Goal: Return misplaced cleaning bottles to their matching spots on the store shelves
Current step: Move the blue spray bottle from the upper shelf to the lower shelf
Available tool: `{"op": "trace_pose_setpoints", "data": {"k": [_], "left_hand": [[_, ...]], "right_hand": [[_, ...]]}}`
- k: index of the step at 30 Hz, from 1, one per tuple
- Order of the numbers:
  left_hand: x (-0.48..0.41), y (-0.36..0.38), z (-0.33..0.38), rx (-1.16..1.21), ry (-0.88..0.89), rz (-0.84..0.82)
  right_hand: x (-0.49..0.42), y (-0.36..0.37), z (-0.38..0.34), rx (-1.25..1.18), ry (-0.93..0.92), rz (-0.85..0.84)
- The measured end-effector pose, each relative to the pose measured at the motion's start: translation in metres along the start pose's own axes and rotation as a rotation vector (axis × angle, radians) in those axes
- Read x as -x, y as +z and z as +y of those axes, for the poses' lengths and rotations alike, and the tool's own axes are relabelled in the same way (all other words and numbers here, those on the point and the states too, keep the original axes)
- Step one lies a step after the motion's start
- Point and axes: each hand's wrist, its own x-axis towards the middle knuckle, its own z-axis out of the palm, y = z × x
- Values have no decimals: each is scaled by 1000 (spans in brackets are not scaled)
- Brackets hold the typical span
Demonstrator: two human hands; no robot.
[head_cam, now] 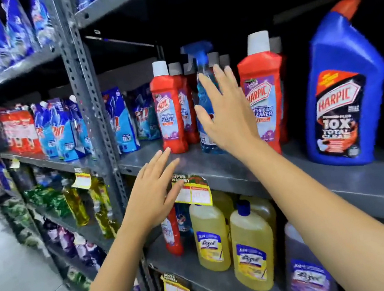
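Spray bottle (pixel 206 109), blue with a trigger head, stands on the grey shelf (pixel 212 164) between red Harpic bottles (pixel 170 114), its body half hidden behind the right hand (pixel 227 114). That hand is spread flat, fingers apart, gripping nothing; whether it touches the bottle is unclear. Lower, the left hand (pixel 154 193) is likewise splayed and empty, covering part of a yellow price tag (pixel 195 194). Shelf backs vanish into darkness.
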Motion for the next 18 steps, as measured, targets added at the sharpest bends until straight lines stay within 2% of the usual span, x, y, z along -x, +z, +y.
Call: {"op": "trace_pose_setpoints", "data": {"k": [4,10,18], "left_hand": [[-11,9,-20,31,31,9],[-36,9,-50,116,162,52],[-30,48,-77,187,257,-23]], "right_hand": [[1,19,1,46,2,-42],[0,41,-3,158,21,-11],[-20,66,-14,309,213,25]]}}
